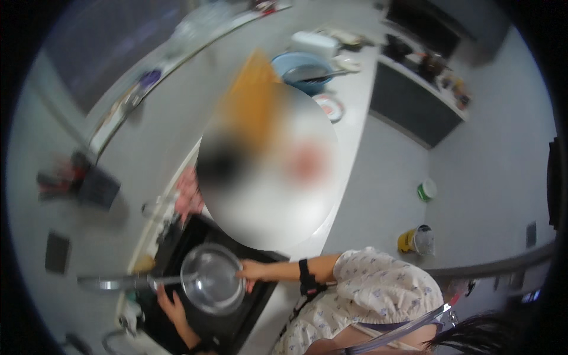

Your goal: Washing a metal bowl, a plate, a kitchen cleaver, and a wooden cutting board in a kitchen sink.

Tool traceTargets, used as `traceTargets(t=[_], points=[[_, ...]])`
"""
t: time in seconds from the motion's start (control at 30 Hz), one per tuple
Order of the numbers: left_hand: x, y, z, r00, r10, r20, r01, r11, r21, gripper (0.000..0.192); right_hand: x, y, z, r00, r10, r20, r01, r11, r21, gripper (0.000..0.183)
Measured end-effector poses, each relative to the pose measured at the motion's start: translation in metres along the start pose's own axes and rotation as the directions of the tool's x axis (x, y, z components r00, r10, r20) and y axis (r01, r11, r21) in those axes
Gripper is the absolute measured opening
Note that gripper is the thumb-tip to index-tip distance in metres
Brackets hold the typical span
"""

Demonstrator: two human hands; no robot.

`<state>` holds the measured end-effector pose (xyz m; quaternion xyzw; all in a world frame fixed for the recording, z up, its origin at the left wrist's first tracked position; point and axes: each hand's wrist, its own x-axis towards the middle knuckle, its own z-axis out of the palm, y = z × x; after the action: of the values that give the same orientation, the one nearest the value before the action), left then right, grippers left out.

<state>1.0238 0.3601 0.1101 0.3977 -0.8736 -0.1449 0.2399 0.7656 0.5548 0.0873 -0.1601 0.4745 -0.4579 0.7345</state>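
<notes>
A shiny metal pan or bowl [213, 279] is above the black cooktop [239, 328]. My right hand [252, 271] grips its rim on the side nearer to me. A long metal handle [126, 282] runs from the opposite side toward the wall; whether it belongs to the pan or is a separate utensil is unclear. My left hand [173, 306] is beside this handle, with thumb and fingers spread and fingertips at its underside. I cannot tell whether they close on it. A dark band circles my right forearm.
Pink cloth-like material [188, 194] lies behind the cooktop. A blurred disc covers much of the white counter [355, 115]. Beyond it stand a blue basin [306, 66] holding a pan, and a plate [330, 108]. A utensil holder [100, 186] is at the wall; a yellow bucket [415, 240] stands on the floor.
</notes>
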Motion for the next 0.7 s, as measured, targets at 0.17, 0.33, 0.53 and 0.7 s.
traceTargets(t=[0.17,0.33,0.53,0.7], points=[[-0.033,0.066,-0.002,0.951,-0.308,-0.021,0.293,0.921,-0.256,0.054,0.000,0.009,-0.025,0.968,0.019,-0.250,-0.056,0.988,-0.143,0.044],[-0.081,0.073,0.008,0.849,-0.525,0.066,0.525,0.820,-0.229,0.056,0.016,0.028,-0.042,0.973,0.191,-0.132,-0.205,0.973,-0.107,0.045],[-0.098,0.067,0.007,0.834,-0.548,0.065,0.549,0.813,-0.194,0.048,0.025,0.012,-0.027,0.982,0.056,-0.182,-0.058,0.998,-0.005,0.045],[-0.073,0.054,0.020,0.877,-0.467,0.109,0.480,0.854,-0.199,0.040,-0.003,0.003,-0.041,0.935,-0.181,-0.305,0.020,0.886,-0.464,0.060]])
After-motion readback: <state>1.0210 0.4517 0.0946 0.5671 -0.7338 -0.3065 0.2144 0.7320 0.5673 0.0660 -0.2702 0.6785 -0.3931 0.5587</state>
